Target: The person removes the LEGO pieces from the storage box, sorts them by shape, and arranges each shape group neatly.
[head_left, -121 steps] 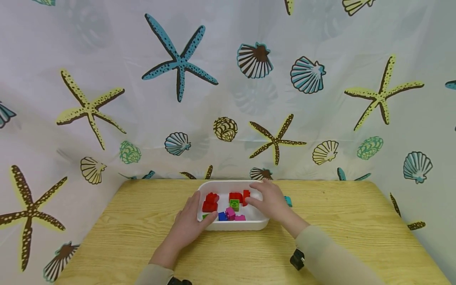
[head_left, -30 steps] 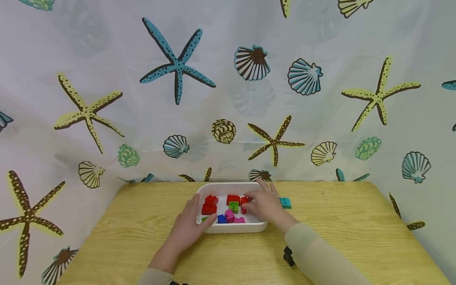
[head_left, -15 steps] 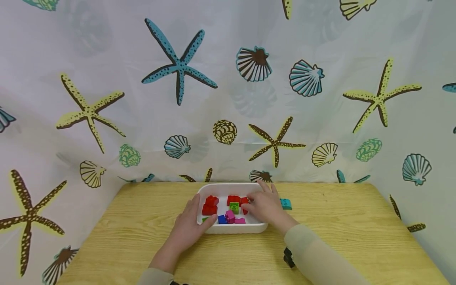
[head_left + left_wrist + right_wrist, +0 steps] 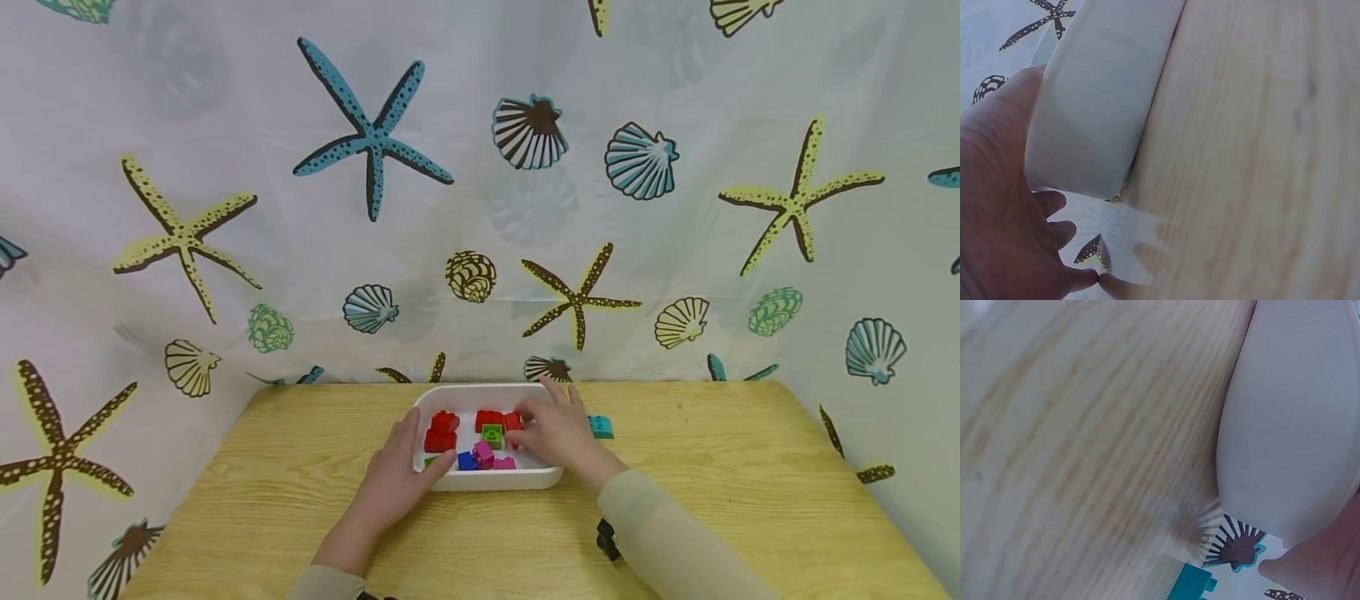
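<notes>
A white tray (image 4: 498,480) of toy building bricks stands on the table. My left hand (image 4: 392,477) holds its front left corner, thumb over the front rim and fingers along the left side; the left wrist view shows the tray's outer wall (image 4: 1094,106) beside that hand. Reaching over the right rim, my right hand (image 4: 561,432) pinches a red brick (image 4: 512,423) inside the tray between thumb and forefinger, its other fingers stretched out. Beside that brick lie another red brick (image 4: 488,419) and a lime green brick (image 4: 492,436).
More red bricks (image 4: 441,440) lie at the tray's left, with a blue brick (image 4: 467,461) and a pink brick (image 4: 483,455) near the front. Outside, right of the tray, a teal brick (image 4: 601,427) sits on the wooden table (image 4: 712,483). A patterned curtain (image 4: 420,350) hangs behind.
My right hand has come down into the tray and taken the red brick, which has since shifted slightly left towards the other red one. My left hand stays at the corner.
</notes>
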Demonstrator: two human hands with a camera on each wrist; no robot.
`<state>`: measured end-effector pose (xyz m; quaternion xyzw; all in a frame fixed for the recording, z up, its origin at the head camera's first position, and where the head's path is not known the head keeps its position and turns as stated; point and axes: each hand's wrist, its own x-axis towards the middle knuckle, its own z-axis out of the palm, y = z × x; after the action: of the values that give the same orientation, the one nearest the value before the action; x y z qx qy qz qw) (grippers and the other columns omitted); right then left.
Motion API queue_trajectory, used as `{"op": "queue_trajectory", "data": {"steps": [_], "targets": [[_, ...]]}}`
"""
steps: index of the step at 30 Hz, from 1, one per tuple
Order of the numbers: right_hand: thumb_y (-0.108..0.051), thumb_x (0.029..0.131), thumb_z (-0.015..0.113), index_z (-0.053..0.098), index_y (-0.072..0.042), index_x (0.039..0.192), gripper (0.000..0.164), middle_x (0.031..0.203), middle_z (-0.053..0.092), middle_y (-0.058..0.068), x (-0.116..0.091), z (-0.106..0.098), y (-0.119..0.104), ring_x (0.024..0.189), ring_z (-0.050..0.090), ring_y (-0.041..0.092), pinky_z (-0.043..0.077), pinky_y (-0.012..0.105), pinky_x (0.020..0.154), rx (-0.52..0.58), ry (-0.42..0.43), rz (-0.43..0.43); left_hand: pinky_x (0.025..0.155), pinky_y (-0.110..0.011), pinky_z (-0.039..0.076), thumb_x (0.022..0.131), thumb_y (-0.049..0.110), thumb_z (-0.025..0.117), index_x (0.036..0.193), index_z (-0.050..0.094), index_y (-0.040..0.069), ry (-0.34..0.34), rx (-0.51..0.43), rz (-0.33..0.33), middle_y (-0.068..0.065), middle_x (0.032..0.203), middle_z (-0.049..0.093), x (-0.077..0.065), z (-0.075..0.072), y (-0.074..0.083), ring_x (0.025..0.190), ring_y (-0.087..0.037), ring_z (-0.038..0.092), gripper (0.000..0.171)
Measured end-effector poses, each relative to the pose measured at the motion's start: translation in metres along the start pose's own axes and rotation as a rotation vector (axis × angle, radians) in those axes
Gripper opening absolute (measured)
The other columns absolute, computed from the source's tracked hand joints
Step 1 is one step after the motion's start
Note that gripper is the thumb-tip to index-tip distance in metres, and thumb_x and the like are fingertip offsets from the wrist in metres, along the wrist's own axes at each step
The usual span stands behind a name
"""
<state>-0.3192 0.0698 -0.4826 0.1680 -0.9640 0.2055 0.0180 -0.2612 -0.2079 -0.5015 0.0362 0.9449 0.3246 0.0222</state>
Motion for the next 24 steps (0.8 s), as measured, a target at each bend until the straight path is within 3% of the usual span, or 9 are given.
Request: {"op": "queue_trajectory", "data": {"steps": [15, 24], "targets": [[-0.033, 0.096, 0.089, 0.071, -0.019, 0.12, 0.034, 0.109, 0.081, 0.001, -0.001, -0.0003, 0.0011, 0.166, 0.023, 0.039, 0.006, 0.068, 0.132, 0.057, 0.019, -0.009, 0.126, -0.078, 0.008, 0.101, 0.064, 0.071, 0.178, 0.01, 0.009, 0.006, -0.01, 0.014, -0.021, 0.182, 0.017, -0.002, -0.0003, -0.0004, 0.167, -0.048, 0.011, 0.112], [-0.03, 0.095, 0.09, 0.079, -0.018, 0.12, 0.03, 0.118, 0.08, 0.001, 0.0014, 0.0017, 0.0033, 0.165, 0.027, 0.037, 0.008, 0.066, 0.133, 0.101, 0.053, 0.002, 0.125, -0.08, 0.009, 0.101, 0.063, 0.071, 0.178, 0.011, 0.007, 0.013, -0.01, 0.025, -0.022, 0.182, 0.018, -0.0035, -0.0022, 0.002, 0.167, -0.049, 0.011, 0.112]]}}
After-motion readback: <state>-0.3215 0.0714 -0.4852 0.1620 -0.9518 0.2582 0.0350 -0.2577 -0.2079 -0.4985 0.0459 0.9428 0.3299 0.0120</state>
